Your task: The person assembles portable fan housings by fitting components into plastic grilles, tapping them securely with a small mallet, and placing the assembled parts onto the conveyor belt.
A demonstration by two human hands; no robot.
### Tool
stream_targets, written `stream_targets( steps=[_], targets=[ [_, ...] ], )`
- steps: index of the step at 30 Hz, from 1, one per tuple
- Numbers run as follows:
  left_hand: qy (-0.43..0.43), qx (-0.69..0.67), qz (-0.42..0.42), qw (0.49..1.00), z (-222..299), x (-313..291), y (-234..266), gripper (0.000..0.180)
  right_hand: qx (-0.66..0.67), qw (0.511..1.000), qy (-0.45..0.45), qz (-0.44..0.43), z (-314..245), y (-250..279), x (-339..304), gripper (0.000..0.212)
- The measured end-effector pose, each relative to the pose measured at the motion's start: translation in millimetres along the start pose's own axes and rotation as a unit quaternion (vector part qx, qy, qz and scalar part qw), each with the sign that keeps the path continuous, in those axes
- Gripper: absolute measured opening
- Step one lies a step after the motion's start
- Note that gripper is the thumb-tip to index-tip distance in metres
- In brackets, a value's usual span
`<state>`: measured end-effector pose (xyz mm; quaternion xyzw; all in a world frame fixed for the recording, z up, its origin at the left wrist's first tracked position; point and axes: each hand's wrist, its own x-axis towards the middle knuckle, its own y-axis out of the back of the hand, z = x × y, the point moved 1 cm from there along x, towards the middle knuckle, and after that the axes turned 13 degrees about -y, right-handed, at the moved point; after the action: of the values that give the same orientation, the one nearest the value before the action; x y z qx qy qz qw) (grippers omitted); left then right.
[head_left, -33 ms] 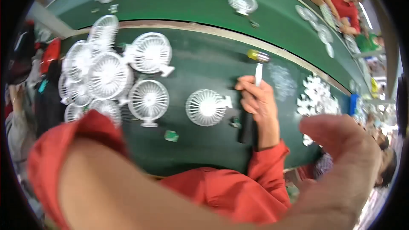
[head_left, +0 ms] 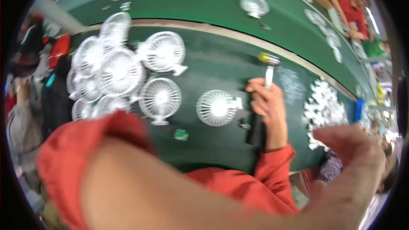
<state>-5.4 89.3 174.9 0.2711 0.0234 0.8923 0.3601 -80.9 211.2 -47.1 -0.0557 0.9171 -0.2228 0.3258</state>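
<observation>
Our right hand [head_left: 272, 105] grips the centre-right mallet [head_left: 269, 77], likely a pick-up step needing steady lift; our left hand [head_left: 352, 155] we can't tell.

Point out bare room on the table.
Bare table: beyond the lone white grille, between grille pile and hammer; nearer, between green board and right sleeve. Crowded: left, that pile; right, heaped white parts.

Grilles [head_left: 217, 107] are white, radially slatted; the hammer's handle [head_left: 255, 132] is black.
</observation>
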Motion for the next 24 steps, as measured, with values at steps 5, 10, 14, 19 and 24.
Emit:
stream_targets(
  steps=[5, 10, 14, 19, 24],
  targets=[
    [0.046, 0.087, -0.022, 0.995, 1.3, -15.6, 9.9, 0.018, -0.019, 1.000, 0.015, 0.019, -6.8, 8.7, -4.8, 0.012],
    [0.061, 0.130, -0.055, 0.988, -5.0, -17.8, 12.4, 0.018, -0.032, 0.999, 0.002, 0.010, -6.2, 1.0, -3.3, 0.014],
    [0.049, 0.142, -0.080, 0.985, -11.2, -11.0, 9.4, 0.019, -0.015, 1.000, 0.011, 0.014, -4.9, 3.2, 0.4, 0.013],
    [0.036, 0.155, -0.109, 0.981, -15.7, -1.6, -3.0, 0.020, -0.007, 1.000, 0.005, 0.024, -3.2, -0.4, 1.6, 0.013],
    [0.043, 0.192, -0.132, 0.971, -20.2, -3.4, -1.3, 0.021, 0.009, 1.000, -0.016, -0.014, -0.7, -1.6, 7.6, 0.014]
  ],
)
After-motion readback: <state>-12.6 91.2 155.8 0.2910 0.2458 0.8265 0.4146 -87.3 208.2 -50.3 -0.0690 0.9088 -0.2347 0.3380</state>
